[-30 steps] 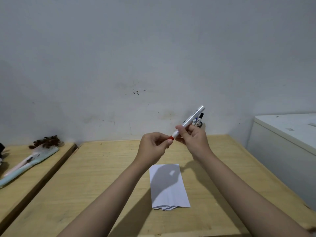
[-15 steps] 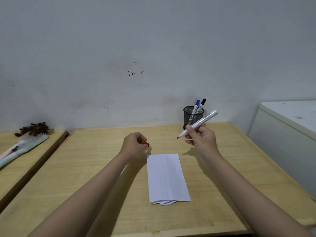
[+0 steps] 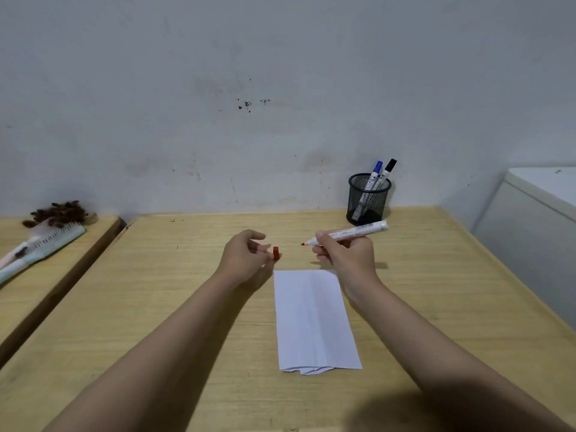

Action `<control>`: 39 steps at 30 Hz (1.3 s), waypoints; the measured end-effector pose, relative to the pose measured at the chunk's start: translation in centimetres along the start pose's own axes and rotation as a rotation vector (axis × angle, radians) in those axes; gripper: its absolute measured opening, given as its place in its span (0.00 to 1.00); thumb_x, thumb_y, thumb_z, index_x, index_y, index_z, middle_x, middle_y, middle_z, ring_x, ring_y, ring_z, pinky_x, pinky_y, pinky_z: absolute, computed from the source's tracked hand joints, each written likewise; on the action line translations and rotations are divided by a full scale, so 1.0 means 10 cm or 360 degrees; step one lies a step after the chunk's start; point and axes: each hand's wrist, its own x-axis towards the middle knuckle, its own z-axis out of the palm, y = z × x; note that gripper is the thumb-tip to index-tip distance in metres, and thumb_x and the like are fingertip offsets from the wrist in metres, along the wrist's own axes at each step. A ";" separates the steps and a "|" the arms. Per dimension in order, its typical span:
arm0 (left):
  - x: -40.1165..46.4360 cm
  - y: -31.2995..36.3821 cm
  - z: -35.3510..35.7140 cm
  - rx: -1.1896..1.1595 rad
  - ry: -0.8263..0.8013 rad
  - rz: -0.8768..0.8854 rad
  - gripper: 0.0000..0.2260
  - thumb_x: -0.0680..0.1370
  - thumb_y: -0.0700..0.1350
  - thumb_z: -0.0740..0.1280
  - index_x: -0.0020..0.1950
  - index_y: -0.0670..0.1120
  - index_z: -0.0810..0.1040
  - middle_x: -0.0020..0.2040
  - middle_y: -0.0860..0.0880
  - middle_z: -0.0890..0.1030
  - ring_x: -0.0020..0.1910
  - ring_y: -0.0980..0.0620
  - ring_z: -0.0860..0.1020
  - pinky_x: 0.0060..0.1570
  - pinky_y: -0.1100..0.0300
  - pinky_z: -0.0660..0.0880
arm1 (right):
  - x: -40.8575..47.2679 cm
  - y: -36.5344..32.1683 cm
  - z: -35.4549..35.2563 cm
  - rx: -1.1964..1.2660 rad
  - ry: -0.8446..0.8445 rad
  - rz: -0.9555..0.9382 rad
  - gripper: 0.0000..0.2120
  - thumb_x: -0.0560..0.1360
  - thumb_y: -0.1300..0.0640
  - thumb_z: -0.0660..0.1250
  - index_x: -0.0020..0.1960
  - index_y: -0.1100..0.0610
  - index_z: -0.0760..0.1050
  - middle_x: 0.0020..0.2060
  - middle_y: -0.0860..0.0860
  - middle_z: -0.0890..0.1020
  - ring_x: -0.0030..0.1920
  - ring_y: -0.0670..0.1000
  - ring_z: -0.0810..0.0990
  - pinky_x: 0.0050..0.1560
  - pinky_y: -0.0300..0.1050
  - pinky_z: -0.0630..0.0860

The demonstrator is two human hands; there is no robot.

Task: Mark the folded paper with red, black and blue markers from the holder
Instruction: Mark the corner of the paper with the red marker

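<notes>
Our right hand (image 3: 346, 254) pinches the uncapped red marker (image 3: 346, 233), tip leftward, just beyond the folded paper's (image 3: 314, 319) far edge; our left hand (image 3: 246, 260) pinches its cap (image 3: 276, 253).

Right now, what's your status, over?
Right hand holds uncapped red marker. Left hand beside red cap. Folded paper unmarked, unobstructed.

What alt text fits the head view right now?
The right hand holds an uncapped red marker above a blank folded paper on a wooden table; the left hand is at the red cap. Blue and black markers stand in a mesh holder.
</notes>
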 end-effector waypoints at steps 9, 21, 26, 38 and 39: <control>-0.43 -0.07 -0.19 0.0311 -0.0345 0.0116 0.17 0.60 0.55 0.78 0.45 0.54 0.81 0.40 0.55 0.79 0.36 0.56 0.76 0.41 0.60 0.74 | -0.15 0.29 0.20 -0.0057 -0.0143 0.0080 0.04 0.72 0.62 0.71 0.44 0.60 0.77 0.39 0.57 0.86 0.39 0.51 0.86 0.44 0.46 0.83; -0.46 -0.14 -0.22 0.0679 -0.0285 0.0359 0.18 0.63 0.63 0.73 0.50 0.62 0.80 0.44 0.55 0.76 0.46 0.58 0.75 0.56 0.51 0.66 | -0.17 0.43 0.20 -0.0257 -0.0210 -0.0036 0.03 0.68 0.64 0.72 0.39 0.60 0.78 0.35 0.58 0.85 0.35 0.52 0.83 0.40 0.47 0.79; -0.43 -0.14 -0.23 0.0734 -0.0282 0.0341 0.18 0.61 0.66 0.72 0.49 0.65 0.80 0.44 0.55 0.74 0.48 0.55 0.73 0.51 0.53 0.64 | -0.19 0.44 0.19 -0.0396 -0.0198 -0.0059 0.03 0.66 0.63 0.72 0.38 0.58 0.79 0.29 0.53 0.83 0.33 0.52 0.82 0.42 0.52 0.80; -0.38 -0.13 -0.22 0.0643 -0.0330 0.0215 0.17 0.58 0.65 0.74 0.45 0.65 0.81 0.46 0.55 0.74 0.51 0.55 0.73 0.52 0.54 0.62 | -0.22 0.41 0.20 -0.0662 -0.0207 -0.0086 0.04 0.65 0.58 0.75 0.36 0.53 0.80 0.32 0.50 0.83 0.34 0.47 0.82 0.38 0.47 0.79; -0.38 -0.13 -0.22 0.0637 -0.0332 0.0213 0.16 0.58 0.65 0.74 0.44 0.66 0.81 0.47 0.55 0.74 0.51 0.55 0.73 0.52 0.54 0.62 | -0.22 0.41 0.21 -0.0670 -0.0210 -0.0084 0.04 0.65 0.57 0.75 0.36 0.53 0.80 0.33 0.50 0.83 0.34 0.47 0.82 0.38 0.48 0.79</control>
